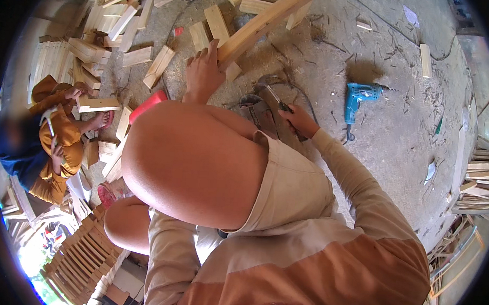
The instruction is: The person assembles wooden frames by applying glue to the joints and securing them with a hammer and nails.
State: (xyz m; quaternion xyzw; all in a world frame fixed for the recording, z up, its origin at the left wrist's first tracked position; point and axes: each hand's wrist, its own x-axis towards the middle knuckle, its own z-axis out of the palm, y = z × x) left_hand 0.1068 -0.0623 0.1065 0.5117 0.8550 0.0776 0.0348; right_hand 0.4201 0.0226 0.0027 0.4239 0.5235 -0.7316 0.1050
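Note:
My left hand (205, 72) grips the near end of a long wooden plank (266, 29), which slants up and away to the right. Closed around the black handle of a hammer (273, 92) is my right hand (301, 121), beyond my raised knee. The hammer has a metal shaft, and its dark head points away to the left. Beside it, a dark grey object (263, 118) is partly covered by my leg; its kind cannot be made out. Several short wood blocks (216, 21) lie around the plank.
A teal power drill (359, 100) lies on the concrete floor at right, near scattered wood scraps. Cables cross the floor. At left, a co-worker (48, 138) sits with a hammer (50, 123) and a wood piece (99, 103). Wood stacks (88, 53) stand behind them.

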